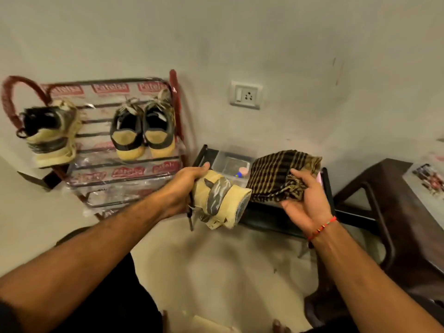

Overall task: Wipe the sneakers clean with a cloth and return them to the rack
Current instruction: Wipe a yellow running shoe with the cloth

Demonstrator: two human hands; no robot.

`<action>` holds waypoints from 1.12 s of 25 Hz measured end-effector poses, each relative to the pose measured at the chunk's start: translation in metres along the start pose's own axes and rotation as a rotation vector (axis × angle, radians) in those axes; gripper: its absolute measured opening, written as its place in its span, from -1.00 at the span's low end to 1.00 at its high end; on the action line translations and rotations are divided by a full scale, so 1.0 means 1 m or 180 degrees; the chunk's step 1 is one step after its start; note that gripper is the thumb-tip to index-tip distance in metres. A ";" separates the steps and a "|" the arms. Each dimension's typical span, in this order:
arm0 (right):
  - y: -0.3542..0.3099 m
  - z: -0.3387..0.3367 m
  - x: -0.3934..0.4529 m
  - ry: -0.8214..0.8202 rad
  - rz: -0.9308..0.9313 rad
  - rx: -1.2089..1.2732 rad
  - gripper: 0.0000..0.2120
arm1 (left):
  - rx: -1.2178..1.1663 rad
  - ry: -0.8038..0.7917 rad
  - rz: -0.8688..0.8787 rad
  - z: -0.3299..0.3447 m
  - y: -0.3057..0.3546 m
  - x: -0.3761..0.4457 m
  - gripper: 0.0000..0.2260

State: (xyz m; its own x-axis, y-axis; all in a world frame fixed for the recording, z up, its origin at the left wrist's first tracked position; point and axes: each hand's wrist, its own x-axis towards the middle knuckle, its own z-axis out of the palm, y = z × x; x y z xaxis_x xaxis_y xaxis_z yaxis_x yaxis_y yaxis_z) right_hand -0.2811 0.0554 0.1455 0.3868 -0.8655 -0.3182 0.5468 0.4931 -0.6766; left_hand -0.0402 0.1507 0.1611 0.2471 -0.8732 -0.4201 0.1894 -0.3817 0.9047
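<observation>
pale wall behind the rack [125,179], which holds three sneakers: a pair right, one left. just right of the rack, the left hand [185,188] grips a fourth sneaker [219,200], sole turned outward, likely to present it for wiping. the right hand [305,200] bunches the one checked cloth [278,174], touching its toe.

Dim warm yellowish indoor light, no hard glare. Soft shadow on floor below the shoe rack [115,145]. Slight motion blur overall; strong wide-angle bending toward the edges around it.
</observation>
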 end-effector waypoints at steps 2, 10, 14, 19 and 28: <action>0.007 -0.010 -0.004 0.0120 -0.0050 -0.0269 -0.72 | -0.0031 -0.0162 -0.0083 0.001 -0.017 0.014 -0.70; 0.069 0.006 -0.016 -0.1323 -0.1376 -0.4367 -0.75 | 0.0354 -0.0351 -0.0334 0.007 -0.040 0.042 -0.51; 0.110 -0.001 -0.020 -0.1482 -0.2201 -0.7036 -0.42 | 0.0309 -0.0689 -0.0492 0.006 -0.036 0.042 -0.26; 0.118 -0.006 -0.014 -0.1320 -0.1862 -0.7092 -0.38 | 0.0275 -0.0864 -0.0576 0.015 -0.034 0.031 -0.24; 0.107 -0.009 0.016 -0.0815 -0.1184 -0.5881 -0.37 | -0.0149 -0.0781 -0.0387 0.032 -0.041 0.032 -0.30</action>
State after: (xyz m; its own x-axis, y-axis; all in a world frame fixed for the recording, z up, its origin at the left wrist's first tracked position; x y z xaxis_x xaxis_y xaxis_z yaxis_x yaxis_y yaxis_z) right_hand -0.2237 0.0935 0.0623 0.6329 -0.7734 -0.0348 -0.6823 -0.5360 -0.4971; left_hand -0.0702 0.1290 0.1135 -0.0165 -0.8713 -0.4905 0.2487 -0.4787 0.8420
